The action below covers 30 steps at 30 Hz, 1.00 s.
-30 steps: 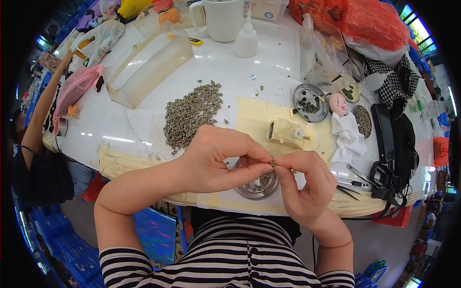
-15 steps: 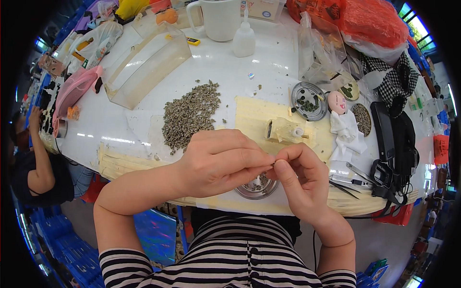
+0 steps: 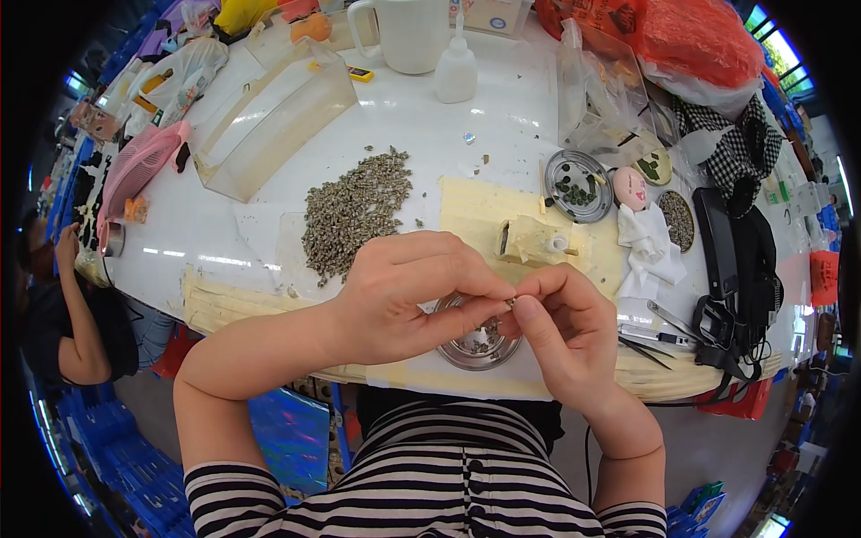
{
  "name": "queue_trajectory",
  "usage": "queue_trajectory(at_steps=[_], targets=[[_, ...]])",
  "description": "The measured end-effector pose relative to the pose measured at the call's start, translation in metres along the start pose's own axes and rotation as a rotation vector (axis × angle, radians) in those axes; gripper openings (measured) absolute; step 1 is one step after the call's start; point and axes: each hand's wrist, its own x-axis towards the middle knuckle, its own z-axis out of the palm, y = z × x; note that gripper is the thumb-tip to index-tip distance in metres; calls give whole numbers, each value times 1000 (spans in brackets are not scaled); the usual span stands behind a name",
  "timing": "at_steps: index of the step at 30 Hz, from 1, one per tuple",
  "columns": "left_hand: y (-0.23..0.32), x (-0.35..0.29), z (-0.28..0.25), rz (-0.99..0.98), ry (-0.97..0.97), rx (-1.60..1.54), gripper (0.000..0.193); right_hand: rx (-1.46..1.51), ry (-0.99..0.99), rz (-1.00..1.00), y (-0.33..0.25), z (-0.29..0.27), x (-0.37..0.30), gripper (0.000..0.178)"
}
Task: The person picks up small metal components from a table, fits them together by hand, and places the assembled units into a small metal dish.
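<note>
My left hand (image 3: 414, 289) and my right hand (image 3: 567, 330) meet at their fingertips above the near edge of the table. Between them a tiny greyish metal part (image 3: 511, 303) is pinched; its exact kind is too small to make out. Thumb and forefinger of each hand press at it. Just below the fingers stands a round metal dish (image 3: 475, 357) with several small parts in it, partly covered by my hands. Beyond my left hand lies a heap of small grey-brown metal parts (image 3: 354, 215) on the white table.
A taped block with a white tube (image 3: 534, 242) stands on yellow tape. Right of it are a dish of dark green pieces (image 3: 578, 190), white tissue (image 3: 647, 255), tweezers (image 3: 668, 318) and a black strap (image 3: 737, 260). Behind are a white squeeze bottle (image 3: 456, 72) and a mug (image 3: 411, 36).
My left thumb and forefinger have spread into a wider arch, so more of the metal dish shows beneath. The fingertips stay together at nearly the same place.
</note>
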Motion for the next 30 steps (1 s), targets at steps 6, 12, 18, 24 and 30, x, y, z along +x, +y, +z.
queue_trajectory(at_steps=[6,12,18,24,30], targets=[[6,0,-9,-557,-128,-461,12,-533,120,-491,3,3,5,12],[6,1,-13,-646,-174,-488,11,-705,141,-659,6,3,8,19],[5,0,-11,-541,-164,-388,11,-721,142,-681,8,2,8,19],[5,-1,-8,-261,-81,-141,12,-676,138,-650,5,2,8,18],[4,0,-7,-98,-21,11,16,-689,154,-654,3,1,8,21]])
